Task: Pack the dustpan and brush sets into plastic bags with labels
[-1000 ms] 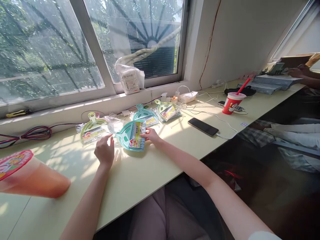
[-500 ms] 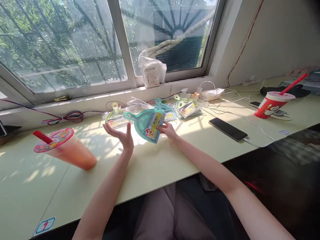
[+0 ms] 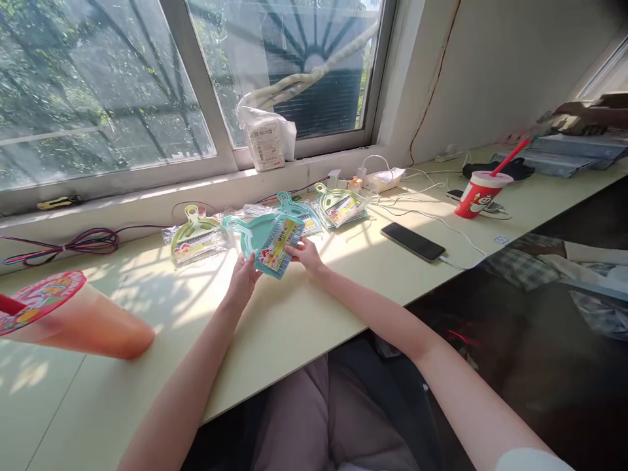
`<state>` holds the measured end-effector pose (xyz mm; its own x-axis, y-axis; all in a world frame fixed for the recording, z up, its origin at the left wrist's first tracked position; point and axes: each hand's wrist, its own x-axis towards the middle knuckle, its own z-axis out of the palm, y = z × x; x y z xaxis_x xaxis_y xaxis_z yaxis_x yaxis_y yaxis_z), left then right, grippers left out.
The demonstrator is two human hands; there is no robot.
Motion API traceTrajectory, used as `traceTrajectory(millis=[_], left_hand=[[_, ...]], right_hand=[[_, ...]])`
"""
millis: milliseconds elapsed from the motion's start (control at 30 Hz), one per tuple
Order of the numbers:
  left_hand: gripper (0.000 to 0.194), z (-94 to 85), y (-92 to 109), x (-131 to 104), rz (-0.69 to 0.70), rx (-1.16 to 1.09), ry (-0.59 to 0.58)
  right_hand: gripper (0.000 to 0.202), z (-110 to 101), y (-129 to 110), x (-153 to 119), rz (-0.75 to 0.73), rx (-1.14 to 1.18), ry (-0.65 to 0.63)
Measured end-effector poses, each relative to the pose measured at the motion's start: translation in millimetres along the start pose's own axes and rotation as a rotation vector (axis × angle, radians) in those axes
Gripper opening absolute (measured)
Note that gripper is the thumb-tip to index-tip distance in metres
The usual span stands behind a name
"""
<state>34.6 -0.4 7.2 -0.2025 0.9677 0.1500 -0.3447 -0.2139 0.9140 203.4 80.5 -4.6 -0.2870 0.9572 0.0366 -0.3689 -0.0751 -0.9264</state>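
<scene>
A teal toy-sized dustpan with a brush and a printed label card is held up above the table, its looped handle pointing left. My right hand pinches the card side at the right edge. At the lower left rim, my left hand is closed with its thumb on the front of the pan. Just behind lie more dustpan sets in clear wrappers: a yellow-green one on the left, a teal one partly covered by the held set, and another yellow-green one to the right.
A tall drink cup stands at the left. On the right are a black phone on a white cable and a red cup. Tissues sit on the sill; bundled wires lie below. Another person's arm shows at the far right.
My left hand, open and apart from the dustpan before, has closed on its lower left edge. The view has turned right, so everything appears shifted left.
</scene>
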Motion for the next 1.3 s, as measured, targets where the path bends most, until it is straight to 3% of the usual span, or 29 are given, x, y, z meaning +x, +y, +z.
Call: traceTrajectory(millis=[200, 400, 467, 567, 767, 1033, 1300], left_hand=[[0.068, -14.0, 10.1, 8.0, 0.007, 0.033, 0.082], [0.059, 1.9, 10.1, -8.3, -0.194, 0.135, -0.178], [0.060, 6.1, 8.5, -10.4, -0.210, 0.146, -0.207], [0.062, 5.8, 7.4, -6.2, -0.160, 0.057, -0.120], [0.049, -1.6, 12.0, 0.1, -0.068, -0.053, 0.124], [0.057, 11.6, 7.2, -13.0, -0.192, 0.025, -0.092], [0.066, -2.2, 6.1, -5.6, -0.012, -0.031, 0.051]], right_hand=[[0.034, 2.8, -1.1, -4.1, -0.022, 0.040, 0.002], [0.030, 1.9, -3.8, -5.6, -0.027, 0.015, 0.030], [0.031, 1.8, -4.9, -5.5, -0.027, 0.036, 0.076], [0.039, 2.2, -6.7, -6.4, -0.028, 0.052, 0.071], [0.052, 6.1, -6.7, -9.9, 0.013, -0.057, -0.150], [0.053, 1.9, -7.4, -10.1, -0.067, -0.054, -0.072], [0.055, 4.3, -5.2, -14.2, -0.054, -0.064, -0.082]])
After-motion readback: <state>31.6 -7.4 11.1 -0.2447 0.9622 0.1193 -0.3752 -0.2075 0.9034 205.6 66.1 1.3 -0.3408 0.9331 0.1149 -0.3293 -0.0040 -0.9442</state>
